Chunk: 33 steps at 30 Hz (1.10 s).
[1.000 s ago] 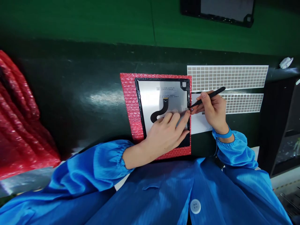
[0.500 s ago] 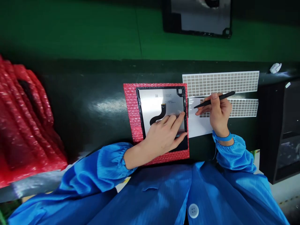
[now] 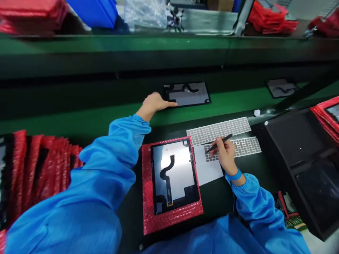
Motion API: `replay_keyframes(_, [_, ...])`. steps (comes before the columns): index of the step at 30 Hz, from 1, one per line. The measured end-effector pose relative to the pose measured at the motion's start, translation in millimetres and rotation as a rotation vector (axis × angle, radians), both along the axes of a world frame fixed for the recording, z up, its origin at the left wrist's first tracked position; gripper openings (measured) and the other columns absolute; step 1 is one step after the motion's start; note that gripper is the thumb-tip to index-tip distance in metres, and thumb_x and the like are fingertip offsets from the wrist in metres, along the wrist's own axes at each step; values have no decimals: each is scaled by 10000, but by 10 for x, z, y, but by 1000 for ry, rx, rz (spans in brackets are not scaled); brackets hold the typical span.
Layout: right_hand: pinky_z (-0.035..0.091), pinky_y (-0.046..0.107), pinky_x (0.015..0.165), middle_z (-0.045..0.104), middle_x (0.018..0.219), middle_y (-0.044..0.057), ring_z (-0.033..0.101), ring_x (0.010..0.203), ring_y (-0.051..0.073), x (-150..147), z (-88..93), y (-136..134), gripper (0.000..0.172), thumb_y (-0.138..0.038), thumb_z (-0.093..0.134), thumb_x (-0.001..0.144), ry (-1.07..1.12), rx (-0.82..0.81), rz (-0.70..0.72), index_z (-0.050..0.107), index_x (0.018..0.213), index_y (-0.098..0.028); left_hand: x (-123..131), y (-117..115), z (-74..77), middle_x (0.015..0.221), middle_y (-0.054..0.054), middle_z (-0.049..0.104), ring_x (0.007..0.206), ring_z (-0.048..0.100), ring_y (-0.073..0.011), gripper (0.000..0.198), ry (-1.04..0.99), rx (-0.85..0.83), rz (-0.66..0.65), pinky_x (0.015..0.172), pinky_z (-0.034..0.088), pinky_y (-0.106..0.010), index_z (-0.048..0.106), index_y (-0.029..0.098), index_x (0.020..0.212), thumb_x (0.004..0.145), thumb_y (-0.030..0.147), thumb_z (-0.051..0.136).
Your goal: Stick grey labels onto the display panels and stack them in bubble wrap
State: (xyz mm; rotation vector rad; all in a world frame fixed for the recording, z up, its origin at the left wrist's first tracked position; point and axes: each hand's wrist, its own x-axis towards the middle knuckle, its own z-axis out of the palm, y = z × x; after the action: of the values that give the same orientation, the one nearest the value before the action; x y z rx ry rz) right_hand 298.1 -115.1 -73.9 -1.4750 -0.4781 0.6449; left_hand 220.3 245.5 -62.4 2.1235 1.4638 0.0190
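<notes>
My left hand (image 3: 156,103) reaches to the far side, its thumb on the near left corner of a display panel (image 3: 189,95) with a dark curved flex cable. Its fingers close around the panel's left end, partly hidden. My right hand (image 3: 225,153) grips a slim black pointed tool (image 3: 225,139), its tip over a grid sticker sheet (image 3: 245,146) beside white backing paper (image 3: 208,171). Another display panel (image 3: 180,176) lies back side up on a red bubble-wrap sheet (image 3: 148,220) in front of me. A curved flex cable (image 3: 166,173) runs across it.
A second grid sheet (image 3: 219,130) lies behind the first. Red bubble-wrap pouches (image 3: 50,165) stand at the left. A black tray (image 3: 299,151) is at the right. Another panel (image 3: 282,87) lies on the green strip (image 3: 233,100), near a slanted dark post (image 3: 304,91). A shelf edge (image 3: 159,44) crosses the back.
My left hand has left the panel on the bubble wrap and reached forward to the far panel. The front panel's cable now extends toward me. The view has tilted up; the right hand keeps its tool.
</notes>
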Motion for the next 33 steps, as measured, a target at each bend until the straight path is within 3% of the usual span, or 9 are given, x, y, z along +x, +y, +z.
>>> replay_keyframes(6, [515,255,439,625,486,-17,612,399,140,-23,9,31,590,-784,729,833,108,12,3,657,751,-204,-17,-3,171,880,-125,729,990,714,-306,511,-152,-222,148,859,584,-486,650,68,896,770,438,980])
replay_keyframes(10, [535,265,494,651,533,4,631,454,144,24,37,44,557,-748,709,840,146,95,-19,635,709,-212,-58,-231,439,1003,-57,729,848,708,-172,308,-497,-309,138,764,628,-348,700,125,1090,1014,418,758])
replay_keyframes(13, [560,292,530,687,584,32,634,486,153,39,58,13,530,-702,612,867,141,151,-48,601,636,-225,-25,-524,611,1042,-51,723,858,713,-160,259,-714,-391,91,756,642,-326,690,143,1157,1056,381,690])
replay_keyframes(17, [456,265,463,695,590,-6,493,430,120,16,93,-158,403,-584,625,870,104,151,-169,719,775,-204,13,-1299,596,898,-36,756,946,764,-230,87,-845,-531,11,811,684,-365,667,194,954,880,199,714])
replay_keyframes(23, [577,324,785,807,919,43,702,837,207,-81,174,-841,431,-589,787,829,-36,109,-593,763,960,-179,-218,-3114,314,1155,-51,821,1079,802,-291,413,-856,-922,-222,921,694,-403,730,254,1036,694,390,919])
replay_keyframes(26, [588,338,733,795,960,67,709,852,228,39,246,-1366,518,-637,774,812,-36,83,-821,705,1036,-176,-236,-3572,346,1175,-108,818,1052,810,-300,605,-832,-1103,-433,885,684,-393,738,237,1162,697,557,956])
replay_keyframes(29, [500,273,540,696,757,-9,616,644,164,443,429,-1919,483,-623,772,822,-39,45,-909,649,1008,-195,-169,-3337,428,1216,-144,808,1070,800,-304,586,-717,-883,-729,862,664,-384,765,225,1166,821,696,808])
replay_keyframes(31, [363,232,422,501,570,-97,432,466,104,833,604,-2216,411,-564,801,845,-27,-12,-907,603,920,-212,-153,-2886,444,1211,-130,806,1065,792,-295,563,-573,-492,-854,871,647,-380,780,235,1124,896,735,658])
replay_keyframes(33, [322,209,405,435,550,-115,355,433,73,1238,766,-2390,343,-465,802,912,-6,-94,-878,586,869,-202,-212,-2356,410,1168,-126,803,1042,774,-314,575,-435,-114,-816,901,630,-417,773,235,1088,903,735,558])
